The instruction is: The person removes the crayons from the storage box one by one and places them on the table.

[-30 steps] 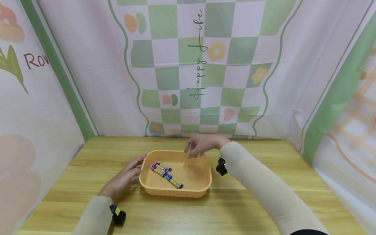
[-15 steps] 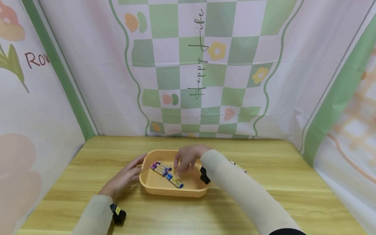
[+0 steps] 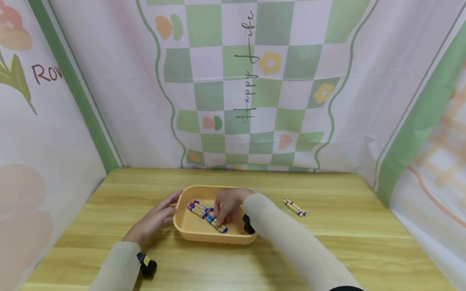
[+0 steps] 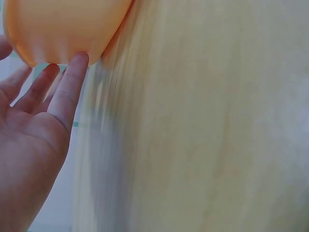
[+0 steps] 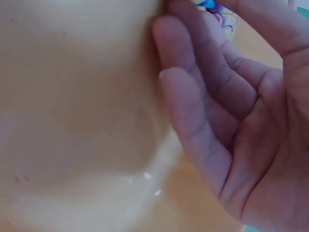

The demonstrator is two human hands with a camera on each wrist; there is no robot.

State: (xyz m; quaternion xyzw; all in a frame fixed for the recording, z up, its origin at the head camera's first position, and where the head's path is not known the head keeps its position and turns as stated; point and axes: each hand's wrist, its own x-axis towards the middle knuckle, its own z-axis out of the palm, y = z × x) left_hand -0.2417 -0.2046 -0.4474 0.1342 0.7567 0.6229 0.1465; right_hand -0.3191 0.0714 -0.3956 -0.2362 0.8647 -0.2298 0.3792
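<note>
A yellow-orange plastic basket stands on the wooden table. Lying in it are several crayons with yellow wrappers and purple or blue ends. My right hand reaches down inside, thumb and forefinger pinching a blue-ended crayon near the basket's middle. In the right wrist view the other fingers curl loosely beside the basket floor, and the pinch itself is mostly out of frame. My left hand rests its extended fingers against the basket's left outer wall, also seen in the left wrist view.
To the right of the basket, two crayons lie side by side on the table. Patterned curtains hang behind the table and along both sides. Each wrist carries a small black camera.
My right hand has moved from over the basket's back right rim down and left to the blue-ended crayons. The crayons on the table have come out from behind the right arm. My left hand stays put.
</note>
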